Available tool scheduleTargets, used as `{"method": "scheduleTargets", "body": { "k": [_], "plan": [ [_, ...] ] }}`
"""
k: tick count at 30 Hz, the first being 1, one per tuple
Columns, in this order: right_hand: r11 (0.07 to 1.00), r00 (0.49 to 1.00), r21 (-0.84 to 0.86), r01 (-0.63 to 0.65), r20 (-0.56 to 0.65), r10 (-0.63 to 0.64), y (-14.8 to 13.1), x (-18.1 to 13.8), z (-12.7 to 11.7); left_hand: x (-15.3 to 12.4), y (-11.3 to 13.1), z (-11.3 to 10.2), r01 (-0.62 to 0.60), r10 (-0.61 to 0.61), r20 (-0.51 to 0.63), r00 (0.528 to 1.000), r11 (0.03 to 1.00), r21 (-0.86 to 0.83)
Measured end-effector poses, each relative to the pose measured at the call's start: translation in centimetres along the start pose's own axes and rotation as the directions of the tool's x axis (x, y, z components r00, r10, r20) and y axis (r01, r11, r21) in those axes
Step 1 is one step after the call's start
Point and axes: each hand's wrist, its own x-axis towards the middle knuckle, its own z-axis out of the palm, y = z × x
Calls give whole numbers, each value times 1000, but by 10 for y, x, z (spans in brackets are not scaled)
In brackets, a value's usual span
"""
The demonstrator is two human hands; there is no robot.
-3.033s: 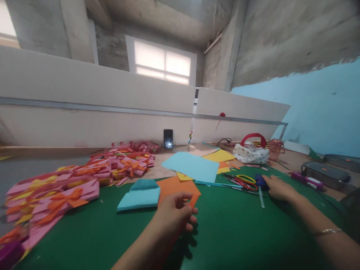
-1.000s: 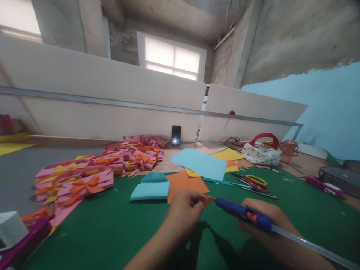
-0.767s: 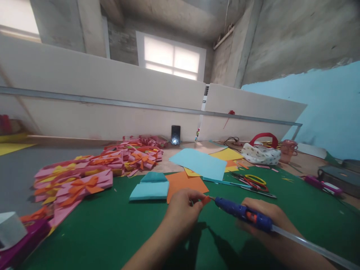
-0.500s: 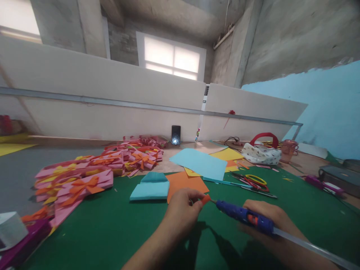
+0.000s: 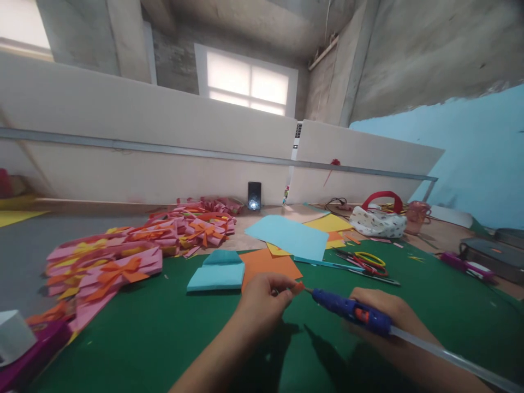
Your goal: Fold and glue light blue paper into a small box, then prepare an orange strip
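My left hand (image 5: 262,301) is closed in a pinch on a small orange paper piece (image 5: 297,286) just above the green mat (image 5: 164,338). My right hand (image 5: 387,319) is wrapped round a blue glue gun (image 5: 347,309) with a clear glue stick (image 5: 450,357) trailing from its back. The gun's nozzle points left and nearly touches the orange piece. An orange sheet (image 5: 268,263) and a folded light blue paper (image 5: 216,273) lie just beyond my left hand.
A heap of pink paper pieces with orange bows (image 5: 123,254) covers the left. Blue (image 5: 289,236) and yellow (image 5: 329,224) sheets, scissors (image 5: 366,262), a patterned pouch (image 5: 379,222), a pink cup (image 5: 417,213) and a phone (image 5: 254,195) lie farther back. A white partition wall (image 5: 143,142) stands behind.
Three seconds ago my right hand was reaching at the glue gun by the scissors. It has since brought the gun in front of me, nozzle at the orange piece pinched in my left hand.
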Motion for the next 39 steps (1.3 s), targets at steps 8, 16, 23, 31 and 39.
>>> {"method": "scheduleTargets", "body": {
  "k": [8,16,23,31,39],
  "plan": [
    [999,997,10,38,-73,-37,-6,1,-1,2,-6,0,-19,21,44,999,999,-39],
    [997,994,2,-77,-72,77,23,-2,-2,6,-17,5,57,-37,89,995,969,-240],
    [986,979,89,-143,-130,154,19,-12,-8,9,-23,10,151,-135,68,989,841,-520],
    [988,985,-142,-55,-167,31,49,-5,-7,5,-11,-6,182,-241,-38,970,821,-541],
    [994,996,97,56,-71,-49,12,29,-22,5,-9,0,100,-143,-12,990,746,-659]
  ]
}}
